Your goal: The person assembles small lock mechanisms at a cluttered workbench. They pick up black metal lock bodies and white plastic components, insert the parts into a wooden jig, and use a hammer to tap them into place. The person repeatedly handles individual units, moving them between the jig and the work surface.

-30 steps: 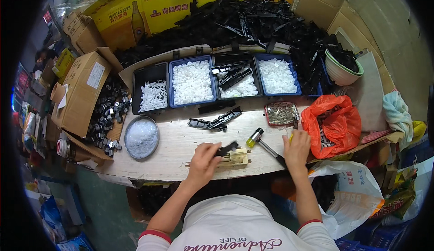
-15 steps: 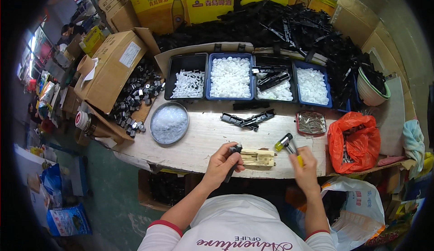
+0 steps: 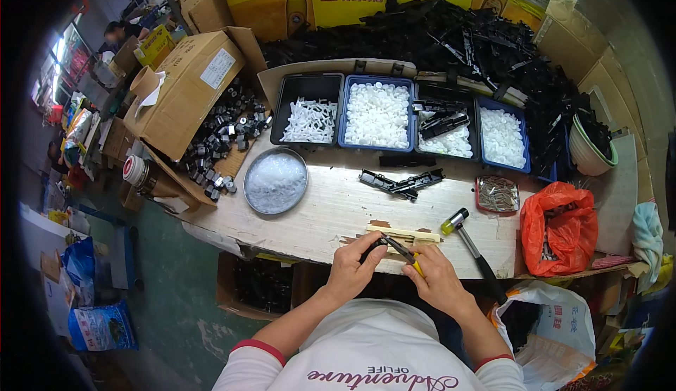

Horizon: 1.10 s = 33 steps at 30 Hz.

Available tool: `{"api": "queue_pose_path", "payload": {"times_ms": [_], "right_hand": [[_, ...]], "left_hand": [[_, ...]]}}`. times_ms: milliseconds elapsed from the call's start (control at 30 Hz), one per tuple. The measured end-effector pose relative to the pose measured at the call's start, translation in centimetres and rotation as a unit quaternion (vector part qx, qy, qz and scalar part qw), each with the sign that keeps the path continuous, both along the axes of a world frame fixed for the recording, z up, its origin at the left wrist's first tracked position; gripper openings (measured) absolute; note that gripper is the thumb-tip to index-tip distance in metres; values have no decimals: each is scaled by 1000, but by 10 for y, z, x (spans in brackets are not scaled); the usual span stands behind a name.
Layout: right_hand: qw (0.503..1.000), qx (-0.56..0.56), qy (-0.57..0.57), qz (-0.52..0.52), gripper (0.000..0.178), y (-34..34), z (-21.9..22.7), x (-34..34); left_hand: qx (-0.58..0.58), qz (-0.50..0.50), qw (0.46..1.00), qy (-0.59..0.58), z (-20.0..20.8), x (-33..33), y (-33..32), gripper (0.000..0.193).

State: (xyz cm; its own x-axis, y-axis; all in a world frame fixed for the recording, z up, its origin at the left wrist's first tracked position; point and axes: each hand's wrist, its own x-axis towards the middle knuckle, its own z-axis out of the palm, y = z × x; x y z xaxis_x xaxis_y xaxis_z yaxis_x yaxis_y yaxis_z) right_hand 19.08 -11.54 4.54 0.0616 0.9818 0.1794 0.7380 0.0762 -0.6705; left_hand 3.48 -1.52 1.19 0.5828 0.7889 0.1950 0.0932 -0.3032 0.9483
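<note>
1. The person's left hand [image 3: 355, 268] is curled at the near edge of the wooden workbench [image 3: 331, 211], its fingers closed on a small black plastic part [image 3: 373, 245], which it pins against a low wooden jig block [image 3: 405, 234] so the piece stays put.
2. The right hand [image 3: 438, 280] is closed around a slim tool with a yellow handle [image 3: 417, 265]. Its dark shaft slants left and away to meet the black part right where the left hand grips it, so both hands work the same spot.
3. A small hammer [image 3: 470, 244] with a yellow and black head lies just right of the jig, handle pointing toward the near edge, within easy reach of the right hand.
4. Farther out, mid-bench, a few long black pieces [image 3: 403, 181] lie loose, and a round metal dish [image 3: 275, 180] of pale granules sits to the left.
5. Along the far side, a row of trays [image 3: 377, 115] holds white plastic parts sorted by kind, with a big heap of black parts [image 3: 451, 35] behind.
6. A little tray of metal pins [image 3: 497, 194] and an orange plastic bag [image 3: 558, 227] sit on the right. An open cardboard box [image 3: 186, 91] spills small black pieces on the left.
</note>
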Motion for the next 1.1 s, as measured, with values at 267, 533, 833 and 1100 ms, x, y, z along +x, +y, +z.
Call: {"api": "queue_pose_path", "payload": {"times_ms": [267, 533, 833, 1100], "right_hand": [[994, -77, -39, 74, 19, 0, 1, 5], [986, -31, -61, 153, 23, 21, -2, -27], [944, 61, -140, -291, 19, -22, -41, 91], [871, 10, -264, -414, 23, -59, -75, 146]], "left_hand": [[-497, -155, 852, -52, 10, -24, 16, 21], [-568, -150, 807, -54, -1, -91, 23, 26], [107, 274, 889, 350, 6, -178, 74, 27], [279, 406, 803, 335, -47, -164, 199, 27]]}}
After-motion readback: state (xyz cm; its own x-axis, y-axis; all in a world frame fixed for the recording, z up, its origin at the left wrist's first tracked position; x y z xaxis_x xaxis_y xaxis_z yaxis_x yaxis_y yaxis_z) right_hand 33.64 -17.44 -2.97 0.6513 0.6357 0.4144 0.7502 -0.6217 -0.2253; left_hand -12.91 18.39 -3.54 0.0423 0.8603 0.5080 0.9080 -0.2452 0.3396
